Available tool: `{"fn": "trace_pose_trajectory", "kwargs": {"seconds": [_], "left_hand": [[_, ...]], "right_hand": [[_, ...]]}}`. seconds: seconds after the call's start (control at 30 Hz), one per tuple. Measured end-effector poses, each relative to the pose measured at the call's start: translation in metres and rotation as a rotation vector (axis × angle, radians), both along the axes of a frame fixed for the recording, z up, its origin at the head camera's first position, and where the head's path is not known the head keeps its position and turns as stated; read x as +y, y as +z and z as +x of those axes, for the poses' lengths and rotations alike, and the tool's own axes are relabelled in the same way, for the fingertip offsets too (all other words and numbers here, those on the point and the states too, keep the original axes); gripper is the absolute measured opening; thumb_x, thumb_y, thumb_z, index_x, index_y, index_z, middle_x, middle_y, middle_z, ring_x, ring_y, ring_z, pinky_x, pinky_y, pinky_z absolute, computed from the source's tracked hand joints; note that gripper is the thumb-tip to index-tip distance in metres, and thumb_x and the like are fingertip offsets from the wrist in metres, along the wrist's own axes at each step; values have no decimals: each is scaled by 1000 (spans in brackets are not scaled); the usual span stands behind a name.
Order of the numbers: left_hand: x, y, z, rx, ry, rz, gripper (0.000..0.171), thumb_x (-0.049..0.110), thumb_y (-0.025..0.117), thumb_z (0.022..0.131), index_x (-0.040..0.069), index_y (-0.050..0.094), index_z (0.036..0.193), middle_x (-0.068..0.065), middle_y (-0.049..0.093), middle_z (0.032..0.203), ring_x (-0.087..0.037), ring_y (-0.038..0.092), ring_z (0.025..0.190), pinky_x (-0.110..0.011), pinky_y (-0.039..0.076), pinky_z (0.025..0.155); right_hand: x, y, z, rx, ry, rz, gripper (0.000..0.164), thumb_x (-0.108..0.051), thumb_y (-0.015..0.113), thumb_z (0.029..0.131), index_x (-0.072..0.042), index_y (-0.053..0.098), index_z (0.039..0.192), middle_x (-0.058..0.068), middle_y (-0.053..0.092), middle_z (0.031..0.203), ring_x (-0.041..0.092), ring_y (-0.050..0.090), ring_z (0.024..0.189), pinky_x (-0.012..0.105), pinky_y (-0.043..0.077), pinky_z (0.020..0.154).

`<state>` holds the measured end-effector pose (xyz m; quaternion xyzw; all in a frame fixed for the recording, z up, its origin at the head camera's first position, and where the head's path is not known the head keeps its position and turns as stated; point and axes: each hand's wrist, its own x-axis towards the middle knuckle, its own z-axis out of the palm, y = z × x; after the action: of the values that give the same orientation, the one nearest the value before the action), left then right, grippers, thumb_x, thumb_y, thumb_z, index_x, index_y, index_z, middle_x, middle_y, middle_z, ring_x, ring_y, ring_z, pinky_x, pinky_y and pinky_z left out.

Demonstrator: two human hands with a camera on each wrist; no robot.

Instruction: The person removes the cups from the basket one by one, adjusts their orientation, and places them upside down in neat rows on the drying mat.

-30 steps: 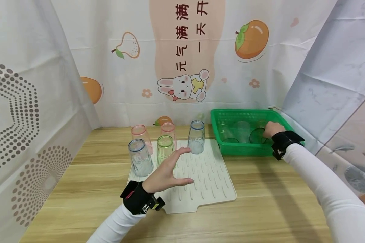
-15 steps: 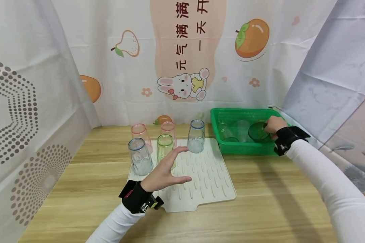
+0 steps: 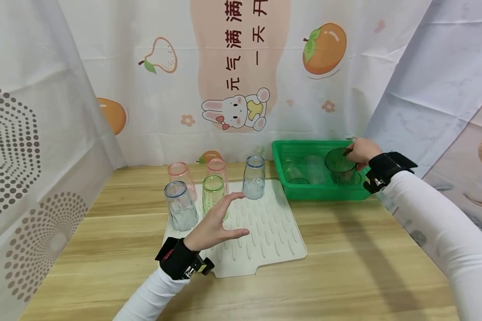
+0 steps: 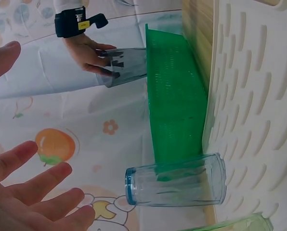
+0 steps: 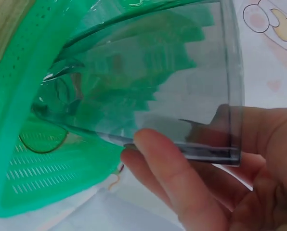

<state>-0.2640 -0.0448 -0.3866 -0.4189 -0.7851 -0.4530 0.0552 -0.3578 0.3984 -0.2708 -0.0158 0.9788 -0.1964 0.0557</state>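
Note:
My right hand (image 3: 363,150) pinches a smoky grey glass (image 3: 340,164) by its rim, thumb and fingers on either side of the wall. The glass stands mouth up, slightly tilted, its lower part still inside the green basket (image 3: 321,193). In the right wrist view its wide rim (image 5: 232,86) is near my palm. My left hand (image 3: 213,227) hovers over the near left of the white drying mat (image 3: 265,243), thumb and fingers spread, holding nothing. Close to its fingertips stands a blue-rimmed glass (image 3: 254,180); a green-rimmed glass (image 3: 213,194) is behind the hand.
Another blue-rimmed glass (image 3: 181,209) and two pink-rimmed ones, one of them a pink glass (image 3: 183,178), stand on the mat's left side. More clear glasses (image 3: 315,168) lie in the basket. A printed curtain (image 3: 164,111) hangs behind the wooden table (image 3: 337,272).
My right hand has lifted the grey glass upward from low in the basket, bringing it more upright. My left hand keeps its spread pose. The head view has shifted slightly.

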Motion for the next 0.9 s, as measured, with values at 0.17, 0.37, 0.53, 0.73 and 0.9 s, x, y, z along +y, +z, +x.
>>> {"fn": "trace_pose_trajectory", "kwargs": {"seconds": [0.17, 0.37, 0.53, 0.73, 0.9], "left_hand": [[3, -7, -2, -64, 4, -4, 77, 22, 80, 81, 4, 36, 143, -14, 44, 142, -25, 38, 133, -48, 33, 107], [2, -22, -15, -244, -56, 9, 68, 18, 74, 87, 4, 38, 142, -14, 43, 144, -28, 36, 136, -46, 27, 111], [1, -41, -25, -368, -75, 15, 63, 16, 71, 90, 4, 38, 142, -16, 43, 144, -30, 34, 137, -46, 24, 112], [6, -49, -25, -479, -57, 68, 60, 6, 67, 91, -2, 37, 142, -25, 41, 142, -41, 33, 135, -53, 24, 111], [16, -27, -16, -518, -26, 139, 67, 2, 68, 89, -5, 31, 144, -28, 36, 145, -44, 30, 136, -54, 24, 110]], "right_hand": [[-9, 14, 12, 35, 44, 3, 31, 0, 49, 90, 18, 59, 114, 44, 40, 129, 25, 64, 54, 37, 55, 55], [-26, 33, 19, 59, 78, -34, 31, 1, 51, 91, 16, 60, 117, 43, 45, 124, 28, 63, 56, 36, 56, 56], [-44, 44, 21, 68, 120, -42, 32, 0, 51, 89, 11, 64, 117, 32, 60, 92, 25, 65, 55, 35, 56, 55], [-74, 54, 28, 67, 182, -94, 30, -2, 54, 90, 6, 67, 115, 10, 52, 56, 24, 66, 54, 35, 56, 55], [-105, 47, 35, 41, 246, -139, 29, -2, 58, 89, 5, 67, 116, 13, 65, 78, 23, 65, 56, 33, 56, 55]]}}
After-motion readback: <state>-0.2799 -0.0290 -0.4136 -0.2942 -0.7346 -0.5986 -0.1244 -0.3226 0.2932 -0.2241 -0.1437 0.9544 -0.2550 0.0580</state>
